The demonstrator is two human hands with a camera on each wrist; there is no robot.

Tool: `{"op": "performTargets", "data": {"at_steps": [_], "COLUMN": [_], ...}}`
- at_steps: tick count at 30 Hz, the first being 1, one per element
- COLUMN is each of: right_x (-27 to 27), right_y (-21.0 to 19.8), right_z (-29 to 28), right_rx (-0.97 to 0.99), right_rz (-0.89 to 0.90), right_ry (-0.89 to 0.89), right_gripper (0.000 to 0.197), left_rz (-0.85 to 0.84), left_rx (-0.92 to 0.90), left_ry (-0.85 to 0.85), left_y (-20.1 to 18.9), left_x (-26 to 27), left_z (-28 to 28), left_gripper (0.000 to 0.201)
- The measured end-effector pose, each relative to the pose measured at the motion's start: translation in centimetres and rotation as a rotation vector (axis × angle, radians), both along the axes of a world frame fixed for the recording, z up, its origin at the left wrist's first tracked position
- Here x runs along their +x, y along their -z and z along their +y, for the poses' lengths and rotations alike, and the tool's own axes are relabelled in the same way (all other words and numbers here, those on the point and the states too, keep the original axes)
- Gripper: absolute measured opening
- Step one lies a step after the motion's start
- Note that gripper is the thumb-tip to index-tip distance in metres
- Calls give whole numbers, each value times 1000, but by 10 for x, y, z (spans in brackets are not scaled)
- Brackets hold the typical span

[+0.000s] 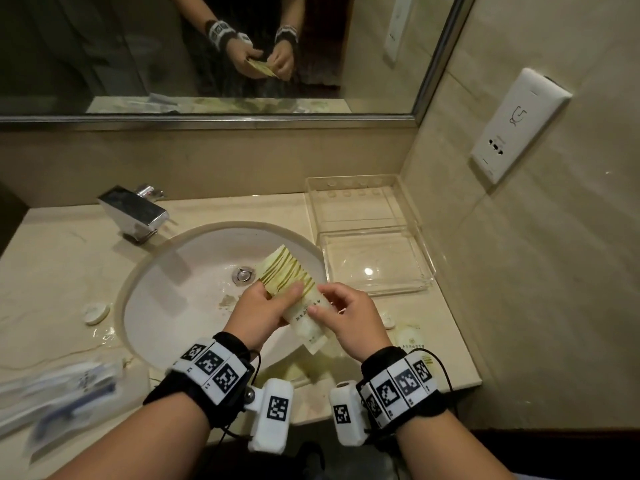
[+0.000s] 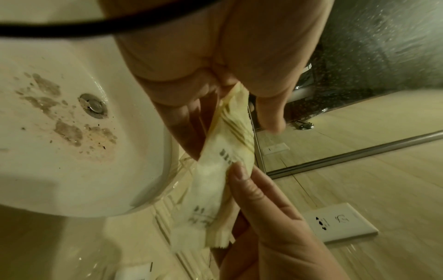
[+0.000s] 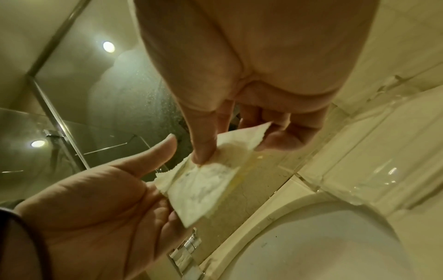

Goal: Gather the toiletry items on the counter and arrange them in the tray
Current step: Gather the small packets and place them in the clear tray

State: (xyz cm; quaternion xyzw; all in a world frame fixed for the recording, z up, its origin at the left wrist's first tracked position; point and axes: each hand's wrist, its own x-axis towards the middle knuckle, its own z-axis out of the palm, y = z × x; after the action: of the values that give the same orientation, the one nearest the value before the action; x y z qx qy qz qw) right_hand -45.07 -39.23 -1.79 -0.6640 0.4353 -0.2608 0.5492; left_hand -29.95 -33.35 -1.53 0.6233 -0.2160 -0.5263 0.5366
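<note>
Both hands hold a small stack of pale yellow sachets [image 1: 294, 289] with gold stripes above the right side of the sink basin [image 1: 194, 299]. My left hand [image 1: 273, 301] supports them from below, thumb on top. My right hand [image 1: 325, 303] pinches their near end between thumb and fingers. The left wrist view shows the sachets [image 2: 227, 151] edge-on between the left hand [image 2: 230, 125] and right fingers [image 2: 251, 189]. In the right wrist view the right hand [image 3: 239, 144] pinches the sachets [image 3: 203, 189] lying on the left palm [image 3: 107, 199]. A clear tray [image 1: 377, 258] sits empty just right of the sink.
A second clear tray or lid [image 1: 360, 202] stands behind the first, against the wall. Plastic-wrapped packets [image 1: 62, 386] lie on the counter's front left, a white round cap [image 1: 96, 312] beside the basin, another sachet [image 1: 410, 341] at right. The chrome faucet [image 1: 135, 213] is at the back left.
</note>
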Motion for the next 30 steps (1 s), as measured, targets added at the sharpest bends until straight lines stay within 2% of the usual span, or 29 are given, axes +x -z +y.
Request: {"op": "performTargets", "data": {"at_steps": [5,8,10,13,18,26,30], "right_x": [-10,-38,-65,-104,-134,-134,-135], "right_y": [3,8,19,39,64,91,94], "right_z": [-7,-24,-39,-53,-50,-43,-48], "right_rx": [-94,-64,-54,-26,65,70,177], "right_rz": [85,146,282,584,929,1080,1023], "right_ry": [50,169,250,301,292,285,303], "right_gripper": [32,25,20,21,43,63,53], "left_rz": [-124,-124,-117,-101,-102,-125,-95], "left_rx": [34,33,30,21,30,54,61], "left_ry": [2,-26,-36,-30,8,43,15], "left_y": [6,11,14,16,20,22,22], "left_x": [-4,-7,-9,-18,-39,-63,-68], "left_z": [-6,-11,-14,-18,-28,-39,-40], "left_gripper": [23,23,21,18,18,19,19]}}
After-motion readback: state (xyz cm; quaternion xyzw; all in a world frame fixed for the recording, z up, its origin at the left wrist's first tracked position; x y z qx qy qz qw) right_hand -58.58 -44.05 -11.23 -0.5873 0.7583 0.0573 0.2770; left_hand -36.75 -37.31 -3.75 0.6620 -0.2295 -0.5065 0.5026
